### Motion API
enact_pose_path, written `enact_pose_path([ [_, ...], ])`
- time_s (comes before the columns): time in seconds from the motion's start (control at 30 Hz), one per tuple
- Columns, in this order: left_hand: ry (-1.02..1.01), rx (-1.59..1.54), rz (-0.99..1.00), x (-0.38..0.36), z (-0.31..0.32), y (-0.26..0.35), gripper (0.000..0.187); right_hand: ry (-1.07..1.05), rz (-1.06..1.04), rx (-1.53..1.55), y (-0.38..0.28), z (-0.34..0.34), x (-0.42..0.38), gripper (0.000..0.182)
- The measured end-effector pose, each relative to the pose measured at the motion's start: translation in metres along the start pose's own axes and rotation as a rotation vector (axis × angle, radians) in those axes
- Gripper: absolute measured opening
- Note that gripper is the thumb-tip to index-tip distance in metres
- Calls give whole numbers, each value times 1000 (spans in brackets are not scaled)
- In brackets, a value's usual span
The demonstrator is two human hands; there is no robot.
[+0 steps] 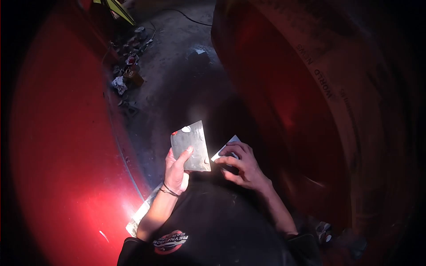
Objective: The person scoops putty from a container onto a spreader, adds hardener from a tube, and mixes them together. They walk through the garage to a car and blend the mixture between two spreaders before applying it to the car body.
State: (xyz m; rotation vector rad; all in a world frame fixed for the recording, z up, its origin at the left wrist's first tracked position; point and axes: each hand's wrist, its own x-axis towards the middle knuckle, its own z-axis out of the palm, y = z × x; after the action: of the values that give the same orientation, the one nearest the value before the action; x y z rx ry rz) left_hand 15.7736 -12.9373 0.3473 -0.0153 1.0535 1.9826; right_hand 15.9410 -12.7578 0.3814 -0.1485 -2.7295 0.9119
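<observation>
A flat, grey metal plate (193, 142) is held up by my left hand (176, 174), with the thumb lying across its face. Near its top edge sits a small white dab (186, 129), with a red spot beside it at the corner. My right hand (245, 165) is closed around a flat, pale, straight-edged piece (226, 149) that looks like a filler spreader. Fingers hide part of it. The spreader is just right of the plate, with a small gap between them.
A glossy red panel (66, 146) curves along my left side. To the right is another red panel (266, 66), edged with printed newspaper (324, 75). Rubbish (128, 66) lies on the dark floor at upper left, and a cable (188, 17) crosses the far floor.
</observation>
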Motion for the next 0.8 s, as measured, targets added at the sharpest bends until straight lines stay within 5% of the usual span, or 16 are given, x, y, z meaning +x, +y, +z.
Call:
enact_pose_path([
  [0.17,-460,714,133,85,-8,72,33,318,223,-95,-34,33,53,41],
  [0.33,-789,714,71,111,-13,81,41,565,460,-142,-116,105,53,36],
  [0.47,-966,658,-49,55,27,42,32,959,712,-211,-201,163,-10,33],
  [0.57,-1112,744,-392,47,51,-3,37,1275,657,-155,-209,149,-28,41],
  [0.73,-969,625,-1195,-27,76,-65,46,1562,632,-161,-222,160,-92,50],
  [0.8,-1067,744,-1152,-45,100,-84,47,1558,799,-238,-221,161,-116,50],
])
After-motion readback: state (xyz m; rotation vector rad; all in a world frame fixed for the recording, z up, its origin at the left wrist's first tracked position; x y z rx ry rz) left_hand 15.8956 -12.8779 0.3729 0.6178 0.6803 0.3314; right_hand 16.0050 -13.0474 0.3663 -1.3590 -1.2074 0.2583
